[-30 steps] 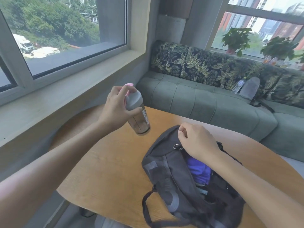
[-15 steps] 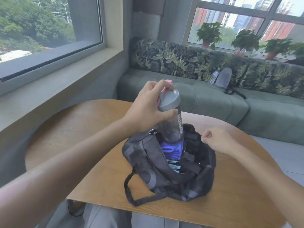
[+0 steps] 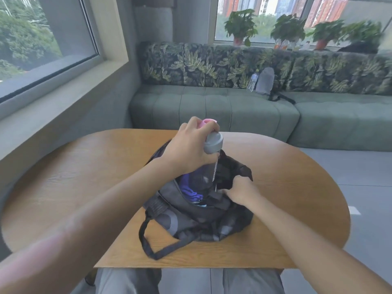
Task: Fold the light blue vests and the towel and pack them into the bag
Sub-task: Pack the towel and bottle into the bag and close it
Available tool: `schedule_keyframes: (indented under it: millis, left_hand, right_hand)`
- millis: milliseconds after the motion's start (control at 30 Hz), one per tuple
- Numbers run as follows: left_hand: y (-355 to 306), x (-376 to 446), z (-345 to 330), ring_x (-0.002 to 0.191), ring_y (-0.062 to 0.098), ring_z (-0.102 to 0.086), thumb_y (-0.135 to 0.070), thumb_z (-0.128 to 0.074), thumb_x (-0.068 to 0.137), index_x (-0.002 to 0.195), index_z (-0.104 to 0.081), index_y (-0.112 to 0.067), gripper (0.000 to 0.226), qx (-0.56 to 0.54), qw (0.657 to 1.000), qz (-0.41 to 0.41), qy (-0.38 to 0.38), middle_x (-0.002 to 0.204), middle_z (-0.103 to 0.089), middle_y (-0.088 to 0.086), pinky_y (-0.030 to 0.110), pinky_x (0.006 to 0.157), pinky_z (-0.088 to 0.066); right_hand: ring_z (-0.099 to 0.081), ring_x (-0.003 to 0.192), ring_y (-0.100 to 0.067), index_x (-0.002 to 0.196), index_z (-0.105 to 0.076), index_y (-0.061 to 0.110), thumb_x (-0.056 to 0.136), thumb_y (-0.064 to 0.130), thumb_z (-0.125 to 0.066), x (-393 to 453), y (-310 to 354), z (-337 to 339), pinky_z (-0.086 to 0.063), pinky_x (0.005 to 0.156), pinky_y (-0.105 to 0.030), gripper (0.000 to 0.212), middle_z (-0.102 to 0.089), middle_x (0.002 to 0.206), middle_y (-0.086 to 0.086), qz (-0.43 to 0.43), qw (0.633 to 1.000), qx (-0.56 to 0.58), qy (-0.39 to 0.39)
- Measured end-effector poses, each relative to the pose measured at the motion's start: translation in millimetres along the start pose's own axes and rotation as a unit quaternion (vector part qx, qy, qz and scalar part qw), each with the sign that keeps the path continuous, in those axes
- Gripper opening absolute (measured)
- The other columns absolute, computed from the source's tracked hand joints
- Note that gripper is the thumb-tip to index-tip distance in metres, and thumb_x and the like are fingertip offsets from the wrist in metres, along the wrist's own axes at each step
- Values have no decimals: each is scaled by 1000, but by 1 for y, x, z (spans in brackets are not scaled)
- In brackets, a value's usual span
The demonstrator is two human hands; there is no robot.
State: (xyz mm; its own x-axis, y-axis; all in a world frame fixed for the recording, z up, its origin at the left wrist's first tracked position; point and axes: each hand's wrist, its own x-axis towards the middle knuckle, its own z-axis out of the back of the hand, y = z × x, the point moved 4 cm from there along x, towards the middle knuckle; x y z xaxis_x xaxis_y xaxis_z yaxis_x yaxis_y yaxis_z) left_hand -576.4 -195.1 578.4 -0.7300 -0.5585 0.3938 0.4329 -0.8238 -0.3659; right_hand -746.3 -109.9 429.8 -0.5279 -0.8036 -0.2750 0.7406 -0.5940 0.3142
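Two hands at the bag [image 3: 197, 217], which sits roughly mid-table on the wooden table [image 3: 84, 177], mouth open and facing up.

Left hand [image 3: 188, 149]: fingers wrapped round the top of a bottle [image 3: 213, 143], grey cap with a pink tip showing above the knuckles. Bottle is upright, lower body down inside the bag's opening; the clear part is only partly visible past the hand.

Right hand [image 3: 239, 190]: fingers curled on the bag's right-side rim fabric, pinching it. A flap of dark fabric stands up just beyond this hand.

Blue-purple cloth [image 3: 188, 187] lies inside the bag, left of the bottle body, below the left hand. Can't tell whether it is a vest or the towel. A sliver of lighter blue shows just under it, near the zip edge.

Bag strap [image 3: 148, 247] loops out from the bag's near-left side onto the table, toward the near edge.

Beyond the bag: green sofa [image 3: 212, 111] with leaf-print back cushions; a plastic bottle [image 3: 252, 81] and a grey pouch [image 3: 265, 80] rest on it. Potted plants [image 3: 239, 26] line the sill above the sofa.
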Motion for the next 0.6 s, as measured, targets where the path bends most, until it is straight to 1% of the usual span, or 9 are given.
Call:
schedule_keyframes:
  millis: [33,67,133,200,300,400,467,533,600]
  left_hand:
    - [-1,1,-2,105,38,-50,-46,-78,76,126,-53,-32,57,3,1000,2,3,119,-47,6,49,94,-48]
    - [-3,2,-3,104,38,-50,-45,-78,76,125,-53,-31,57,7,1000,1,5,119,-47,6,49,94,-49]
    - [-6,3,-6,103,38,-50,-45,-78,76,125,-54,-32,56,14,1000,-4,5,118,-46,6,50,92,-49]
    - [-7,5,-7,104,37,-51,-45,-79,75,124,-54,-32,56,14,1000,-1,7,117,-46,5,51,92,-50]
    - [-2,7,-8,106,37,-51,-45,-78,75,123,-54,-33,55,5,1000,15,14,119,-47,5,48,95,-49]
    - [6,6,-7,106,36,-52,-50,-74,72,122,-53,-36,56,-8,999,31,14,120,-48,4,48,97,-48]
    - [9,4,-7,106,35,-52,-56,-69,70,123,-52,-37,59,-16,999,38,18,119,-48,3,48,97,-48]
    - [10,1,-7,105,34,-52,-55,-69,70,124,-52,-38,59,-18,999,37,19,119,-47,3,48,96,-49]
    - [11,0,-6,106,35,-52,-49,-75,73,124,-52,-37,57,-15,999,35,16,118,-47,3,48,95,-49]
  right_hand:
    - [-64,81,-27,84,-56,11,90,50,-69,1,1,-3,-48,63,-31,41,-66,90,-6,-9,1000,-8,-3]
    - [-66,93,-30,100,-58,10,91,46,-68,4,2,-8,-50,70,-33,39,-68,105,-9,-20,1000,-9,-3]
    - [-63,113,-36,131,-47,4,95,32,-63,7,4,-15,-51,83,-39,49,-62,127,-15,-45,999,-8,5]
    - [-59,121,-39,138,-41,-1,96,17,-57,6,5,-17,-50,91,-43,48,-58,135,-20,-54,998,-17,14]
    - [-63,115,-39,131,-50,-4,93,2,-53,8,-1,-19,-51,86,-39,38,-62,129,-22,-51,998,-29,21]
    - [-66,102,-36,111,-59,4,92,2,-55,6,-6,-16,-49,73,-34,19,-67,113,-16,-27,999,-13,23]
    - [-64,99,-31,96,-56,13,91,8,-59,8,-12,-8,-45,69,-31,8,-64,101,-8,-6,999,43,6]
    - [-60,95,-26,96,-54,20,92,9,-63,7,-17,10,-43,69,-31,14,-59,99,-1,4,990,140,-20]
    - [-63,87,-25,96,-55,26,92,11,-65,1,-20,34,-47,67,-32,18,-64,92,-3,13,972,230,-47]
